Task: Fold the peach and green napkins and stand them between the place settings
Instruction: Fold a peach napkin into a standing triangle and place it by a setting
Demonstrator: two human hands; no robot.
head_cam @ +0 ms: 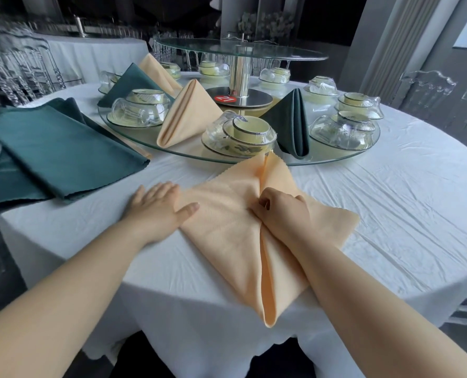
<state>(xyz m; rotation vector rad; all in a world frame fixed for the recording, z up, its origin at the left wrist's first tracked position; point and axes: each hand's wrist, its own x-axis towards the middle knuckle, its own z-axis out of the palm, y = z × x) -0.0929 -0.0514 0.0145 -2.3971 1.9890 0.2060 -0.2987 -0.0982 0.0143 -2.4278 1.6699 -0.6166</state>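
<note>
A peach napkin (pixel 227 227) lies partly folded into a diamond on the white tablecloth in front of me. My left hand (pixel 158 208) presses flat on its left corner with straight fingers. My right hand (pixel 278 211) has curled fingers pinching the cloth at the centre seam. On the glass turntable stand a folded peach napkin (pixel 186 115), a folded green napkin (pixel 292 124), and further back another green napkin (pixel 134 83) and peach napkin (pixel 156 72), each between wrapped place settings (pixel 240 135).
A stack of flat green napkins (pixel 52 151) lies at the left of the table (pixel 390 200). The glass turntable (pixel 336 156) has a metal post (pixel 239 75) and an upper glass tier. Clear chairs stand at the right and far left.
</note>
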